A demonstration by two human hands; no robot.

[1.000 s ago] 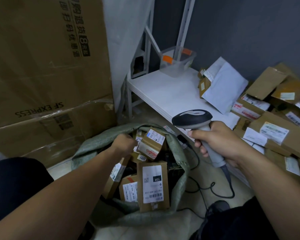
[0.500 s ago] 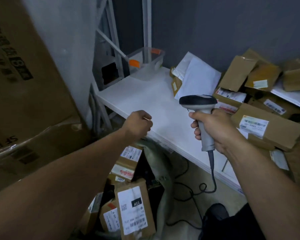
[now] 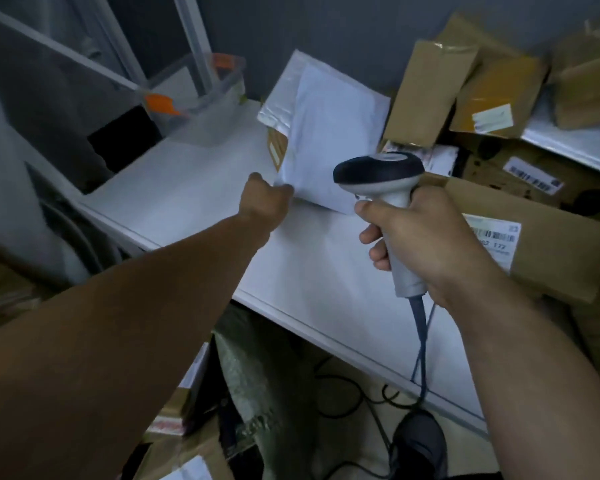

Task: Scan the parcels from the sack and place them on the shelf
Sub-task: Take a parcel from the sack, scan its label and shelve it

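My left hand (image 3: 264, 199) reaches over the white shelf (image 3: 187, 188), and its curled fingers pinch the lower left corner of a white mailer (image 3: 329, 143) leaning against brown parcels. To its right my right hand (image 3: 426, 244) grips the handle of a grey barcode scanner (image 3: 378, 171), whose dark head points away from me. The green sack (image 3: 257, 368) lies open on the floor below the shelf's edge, partly hidden by my left arm. Brown labelled parcels (image 3: 174, 410) show inside it.
Several brown boxes and padded parcels (image 3: 551, 237) are piled on the shelf's right side. A clear plastic tub (image 3: 201, 95) with orange clips stands at the shelf's back left corner. The scanner's cable (image 3: 420, 341) hangs to the floor beside a dark shoe (image 3: 420, 441).
My left hand left the sack with no parcel in it and moved up and forward to the white mailer on the shelf. The scanner stayed raised, and my view swung right.
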